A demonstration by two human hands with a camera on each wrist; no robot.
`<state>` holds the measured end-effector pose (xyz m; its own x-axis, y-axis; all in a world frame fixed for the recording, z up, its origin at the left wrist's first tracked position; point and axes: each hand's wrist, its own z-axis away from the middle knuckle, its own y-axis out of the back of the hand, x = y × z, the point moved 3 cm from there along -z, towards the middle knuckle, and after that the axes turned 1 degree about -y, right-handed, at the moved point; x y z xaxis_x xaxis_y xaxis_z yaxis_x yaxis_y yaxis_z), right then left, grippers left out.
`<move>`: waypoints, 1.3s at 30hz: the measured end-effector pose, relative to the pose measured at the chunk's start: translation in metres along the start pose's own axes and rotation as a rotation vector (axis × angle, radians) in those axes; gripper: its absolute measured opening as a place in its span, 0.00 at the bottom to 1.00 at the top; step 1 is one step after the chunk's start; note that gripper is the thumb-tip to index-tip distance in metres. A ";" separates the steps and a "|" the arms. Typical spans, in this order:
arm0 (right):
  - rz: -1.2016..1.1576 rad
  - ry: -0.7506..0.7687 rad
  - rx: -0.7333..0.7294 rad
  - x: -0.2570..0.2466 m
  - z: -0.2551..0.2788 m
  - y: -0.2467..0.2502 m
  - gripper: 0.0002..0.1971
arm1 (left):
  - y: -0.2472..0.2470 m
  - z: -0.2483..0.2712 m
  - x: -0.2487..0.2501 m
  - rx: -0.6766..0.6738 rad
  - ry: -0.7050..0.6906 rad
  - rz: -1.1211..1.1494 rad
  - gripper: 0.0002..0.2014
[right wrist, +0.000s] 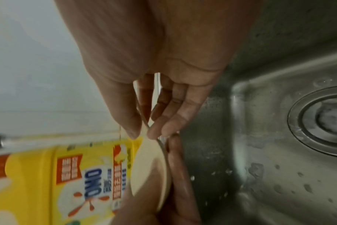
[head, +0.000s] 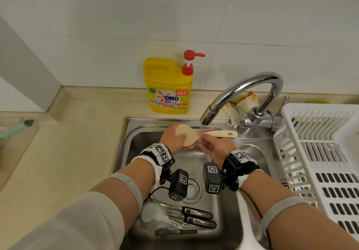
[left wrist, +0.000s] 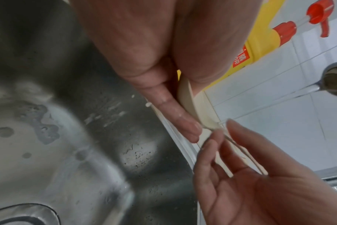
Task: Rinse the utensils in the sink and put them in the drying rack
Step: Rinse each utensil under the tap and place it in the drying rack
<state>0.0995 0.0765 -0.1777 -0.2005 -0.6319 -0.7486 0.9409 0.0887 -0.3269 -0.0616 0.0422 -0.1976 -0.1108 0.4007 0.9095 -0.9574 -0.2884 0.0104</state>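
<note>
Glossy steel sink [head: 229,220] and chrome faucet [head: 252,82]; matt cream plastic rice paddle [head: 186,135]; white slatted plastic drying rack [head: 320,152]; shiny yellow plastic detergent bottle [head: 167,86]; smooth beige bench [head: 77,133]

The left hand [head: 171,139] hid part of the paddle [head: 186,135]; the rack [head: 320,152] ran off the right edge.

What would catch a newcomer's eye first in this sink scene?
The cream rice paddle under the faucet, its blade gripped by the left hand and its handle pinched by the right hand, draws the eye first. Next comes the bright yellow detergent jug at the wall behind the sink. More utensils lie near the sink's front edge, and a white drying rack stands at the right.
</note>
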 end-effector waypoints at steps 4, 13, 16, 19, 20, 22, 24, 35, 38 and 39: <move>-0.040 -0.050 0.024 0.007 -0.005 -0.015 0.07 | 0.011 0.006 0.012 0.025 -0.066 -0.056 0.15; -0.227 -0.085 0.090 -0.001 -0.011 -0.017 0.10 | 0.037 0.006 0.013 0.113 -0.059 -0.067 0.18; -0.240 -0.099 0.089 0.001 -0.012 -0.019 0.11 | 0.044 0.008 0.009 0.095 -0.069 -0.104 0.18; -0.180 -0.092 0.061 0.004 -0.011 -0.021 0.17 | 0.048 0.008 0.006 0.067 -0.076 -0.145 0.19; -0.167 -0.083 0.056 0.005 -0.012 -0.020 0.17 | 0.051 0.008 0.004 0.074 -0.077 -0.170 0.19; -0.166 -0.046 0.080 0.003 -0.012 -0.016 0.14 | 0.057 0.006 0.000 0.079 -0.076 -0.197 0.19; -0.168 -0.003 0.113 0.001 -0.012 -0.010 0.09 | 0.061 0.006 -0.003 0.067 -0.068 -0.171 0.18; -0.087 0.025 0.044 -0.003 -0.002 -0.004 0.09 | 0.063 0.012 -0.007 0.052 0.034 0.091 0.14; -0.115 0.028 0.029 -0.005 -0.001 -0.007 0.07 | 0.061 0.017 -0.006 0.081 0.137 0.251 0.22; -0.099 0.034 0.038 -0.004 -0.001 -0.007 0.06 | 0.060 0.017 -0.006 0.087 0.176 0.308 0.24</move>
<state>0.0936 0.0794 -0.1726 -0.3016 -0.6099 -0.7329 0.9256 -0.0028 -0.3786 -0.1138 0.0073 -0.1954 -0.4416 0.4248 0.7903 -0.8466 -0.4890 -0.2102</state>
